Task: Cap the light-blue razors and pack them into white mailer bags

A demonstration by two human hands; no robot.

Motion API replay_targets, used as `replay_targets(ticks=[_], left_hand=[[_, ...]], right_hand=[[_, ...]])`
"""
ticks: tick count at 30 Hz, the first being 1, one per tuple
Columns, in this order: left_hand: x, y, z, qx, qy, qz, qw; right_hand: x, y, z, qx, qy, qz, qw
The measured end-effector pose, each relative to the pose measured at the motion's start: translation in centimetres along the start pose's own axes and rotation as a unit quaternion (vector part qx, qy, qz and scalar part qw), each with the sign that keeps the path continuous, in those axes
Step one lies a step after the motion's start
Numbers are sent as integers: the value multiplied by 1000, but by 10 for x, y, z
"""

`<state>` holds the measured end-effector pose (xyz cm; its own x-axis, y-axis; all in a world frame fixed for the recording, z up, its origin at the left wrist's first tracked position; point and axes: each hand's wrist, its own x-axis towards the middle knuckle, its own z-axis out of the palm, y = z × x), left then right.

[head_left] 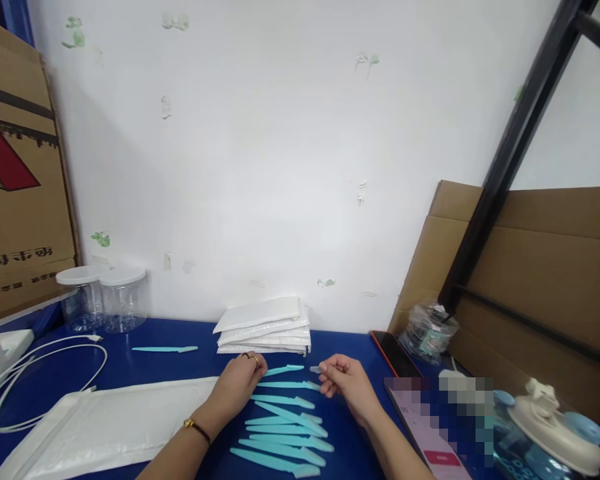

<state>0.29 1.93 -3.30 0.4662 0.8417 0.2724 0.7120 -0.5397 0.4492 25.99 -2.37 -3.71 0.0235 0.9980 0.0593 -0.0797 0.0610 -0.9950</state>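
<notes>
In the head view, my left hand (240, 377) is closed around the handle end of a light-blue eyebrow razor (286, 369), whose blade end points right. My right hand (347, 383) pinches a small translucent cap (315, 369) just right of that blade, apart from it. Below my hands, several more turquoise razors (283, 448) lie in a loose column on the blue table, most with blade ends to the right. One single razor (165, 349) lies farther left. My left forearm passes over the right part of a white padded envelope (105, 427).
A stack of white envelopes (263, 323) stands against the wall. On the left are two clear jars (124, 300) and a coiled white cable (45, 353). Phones (397, 353), a bagged item (429, 333) and a lidded bottle (555, 433) crowd the right. Cardboard (545, 280) leans behind.
</notes>
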Motion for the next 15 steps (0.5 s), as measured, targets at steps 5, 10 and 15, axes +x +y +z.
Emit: replay_targets(ticks=[5, 10, 15], left_hand=[[-1, 3, 1, -41, 11, 9, 999], [0, 9, -1, -39, -3, -2, 999], [-1, 18, -3, -36, -10, 3, 999]], right_hand=[[-3, -5, 6, 19, -2, -15, 1000], [-3, -7, 9, 19, -5, -5, 1000], [-4, -4, 15, 11, -18, 4, 1000]])
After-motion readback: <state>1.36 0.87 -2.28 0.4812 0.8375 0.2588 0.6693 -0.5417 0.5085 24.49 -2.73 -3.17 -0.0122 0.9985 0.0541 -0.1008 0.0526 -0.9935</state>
